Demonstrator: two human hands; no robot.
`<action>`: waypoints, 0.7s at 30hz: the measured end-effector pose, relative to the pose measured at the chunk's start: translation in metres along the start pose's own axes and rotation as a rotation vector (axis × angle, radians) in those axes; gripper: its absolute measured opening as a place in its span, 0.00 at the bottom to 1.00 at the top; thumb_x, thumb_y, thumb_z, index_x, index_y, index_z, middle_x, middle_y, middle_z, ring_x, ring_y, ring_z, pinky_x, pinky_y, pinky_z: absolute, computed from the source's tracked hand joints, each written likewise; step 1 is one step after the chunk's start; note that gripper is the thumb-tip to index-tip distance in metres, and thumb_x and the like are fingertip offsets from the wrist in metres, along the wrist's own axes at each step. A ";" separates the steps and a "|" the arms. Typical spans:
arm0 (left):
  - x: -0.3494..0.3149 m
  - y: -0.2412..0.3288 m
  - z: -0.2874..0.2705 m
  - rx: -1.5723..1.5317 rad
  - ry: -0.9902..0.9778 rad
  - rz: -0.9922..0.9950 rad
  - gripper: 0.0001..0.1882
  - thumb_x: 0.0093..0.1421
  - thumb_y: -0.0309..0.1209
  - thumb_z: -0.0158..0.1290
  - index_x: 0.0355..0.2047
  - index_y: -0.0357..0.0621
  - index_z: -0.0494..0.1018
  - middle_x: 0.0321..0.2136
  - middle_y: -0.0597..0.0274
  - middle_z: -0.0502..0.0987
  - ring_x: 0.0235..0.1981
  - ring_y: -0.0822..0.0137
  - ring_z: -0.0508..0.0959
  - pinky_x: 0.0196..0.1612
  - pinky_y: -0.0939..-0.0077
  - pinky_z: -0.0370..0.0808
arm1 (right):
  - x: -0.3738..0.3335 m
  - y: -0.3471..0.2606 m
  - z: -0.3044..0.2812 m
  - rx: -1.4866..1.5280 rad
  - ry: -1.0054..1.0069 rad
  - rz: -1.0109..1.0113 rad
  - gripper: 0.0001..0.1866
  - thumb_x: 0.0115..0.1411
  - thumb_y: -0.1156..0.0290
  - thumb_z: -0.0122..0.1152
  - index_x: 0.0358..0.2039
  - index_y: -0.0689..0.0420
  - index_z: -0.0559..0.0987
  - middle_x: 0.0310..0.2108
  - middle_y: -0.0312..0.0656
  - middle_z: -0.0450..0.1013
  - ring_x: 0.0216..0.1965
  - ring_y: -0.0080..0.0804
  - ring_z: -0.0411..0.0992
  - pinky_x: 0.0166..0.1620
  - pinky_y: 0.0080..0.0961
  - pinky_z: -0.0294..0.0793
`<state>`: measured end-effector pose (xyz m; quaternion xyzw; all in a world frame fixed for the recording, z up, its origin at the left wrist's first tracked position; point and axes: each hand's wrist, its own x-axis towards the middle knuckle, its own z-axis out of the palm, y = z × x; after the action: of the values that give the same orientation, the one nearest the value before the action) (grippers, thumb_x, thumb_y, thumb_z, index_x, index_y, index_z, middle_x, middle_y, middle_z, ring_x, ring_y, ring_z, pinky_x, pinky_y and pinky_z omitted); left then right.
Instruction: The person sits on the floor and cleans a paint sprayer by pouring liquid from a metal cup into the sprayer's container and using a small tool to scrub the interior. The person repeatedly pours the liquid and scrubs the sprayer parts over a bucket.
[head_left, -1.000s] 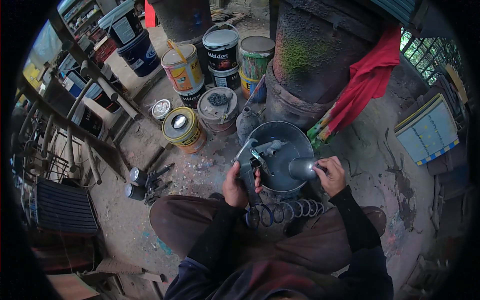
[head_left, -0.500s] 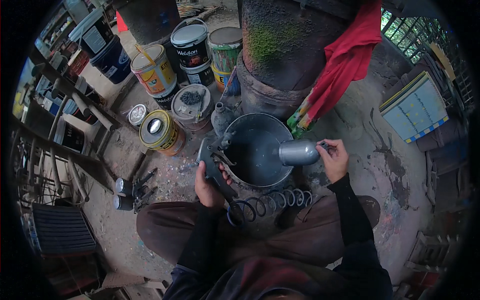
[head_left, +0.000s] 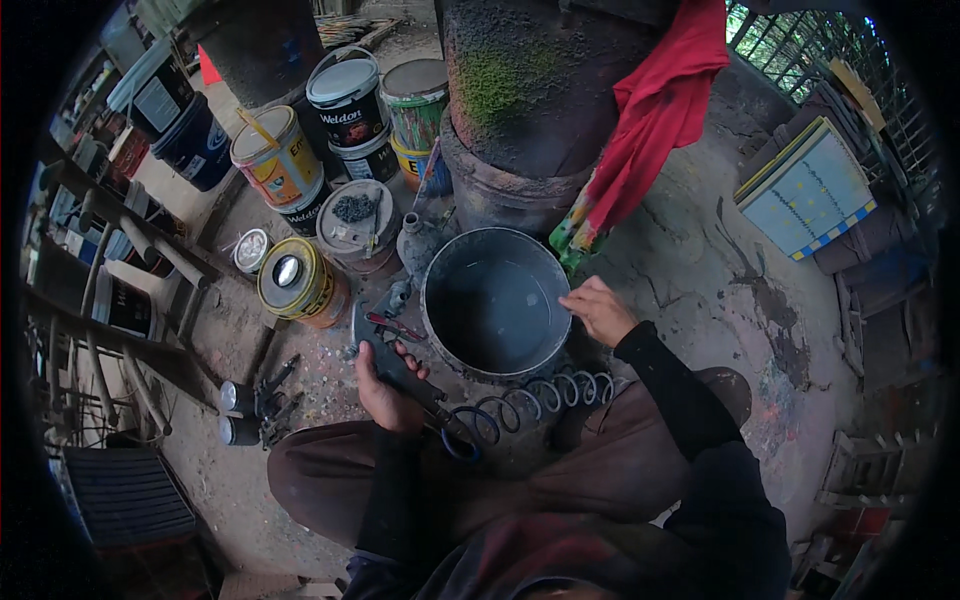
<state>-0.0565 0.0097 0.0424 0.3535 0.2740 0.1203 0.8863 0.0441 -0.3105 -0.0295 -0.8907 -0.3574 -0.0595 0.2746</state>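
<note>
My left hand (head_left: 390,388) is wrapped round the dark handle of a spray gun (head_left: 405,372), held just left of the bucket. The gun's head points away from me, and a reddish strip shows by its trigger. A coiled air hose (head_left: 540,398) runs from below the handle to the right. In front of me stands a round bucket (head_left: 432,335) with dark grey liquid in it. My right hand (head_left: 600,312) is at the bucket's right rim, fingers drawn together; what they hold, if anything, is hidden.
Paint pails (head_left: 350,105) stand stacked at the back left, with a yellow tin (head_left: 300,285) nearer. Behind the bucket is a large crusted drum (head_left: 520,110); red cloth (head_left: 655,120) hangs beside it. Two small metal cups (head_left: 238,412) with dark fittings lie at left.
My right hand has moved to the bucket's rim, and the silver cup it held is out of sight. My left hand has turned the spray gun. The whole view has shifted slightly.
</note>
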 end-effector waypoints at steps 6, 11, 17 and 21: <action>0.003 -0.001 -0.005 -0.043 0.007 -0.018 0.19 0.61 0.47 0.46 0.34 0.43 0.64 0.26 0.61 0.70 0.23 0.68 0.69 0.24 0.71 0.67 | 0.007 -0.002 0.017 -0.139 -0.138 -0.014 0.19 0.44 0.82 0.54 0.38 0.56 0.80 0.39 0.40 0.71 0.43 0.40 0.65 0.47 0.30 0.68; -0.006 0.005 -0.003 -0.030 0.037 -0.022 0.20 0.60 0.47 0.47 0.31 0.39 0.65 0.24 0.60 0.70 0.22 0.68 0.70 0.24 0.71 0.67 | 0.005 -0.012 0.005 -0.095 -0.124 0.102 0.16 0.48 0.79 0.56 0.39 0.56 0.80 0.40 0.42 0.70 0.44 0.40 0.64 0.48 0.32 0.67; -0.004 0.001 -0.020 0.009 0.011 -0.029 0.21 0.60 0.47 0.48 0.31 0.37 0.66 0.25 0.58 0.70 0.22 0.67 0.70 0.23 0.70 0.67 | 0.090 -0.047 -0.038 0.103 0.536 0.243 0.09 0.54 0.76 0.57 0.37 0.60 0.77 0.30 0.43 0.72 0.27 0.42 0.71 0.34 0.29 0.72; -0.008 0.005 -0.013 0.020 -0.048 -0.043 0.22 0.60 0.47 0.48 0.32 0.36 0.66 0.25 0.58 0.70 0.22 0.67 0.70 0.23 0.70 0.68 | 0.158 -0.029 -0.063 -0.048 0.732 0.460 0.17 0.53 0.72 0.60 0.42 0.60 0.68 0.29 0.49 0.73 0.29 0.48 0.73 0.33 0.37 0.72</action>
<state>-0.0704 0.0176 0.0409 0.3594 0.2612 0.0898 0.8914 0.1468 -0.2314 0.0837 -0.8734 -0.0273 -0.3171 0.3686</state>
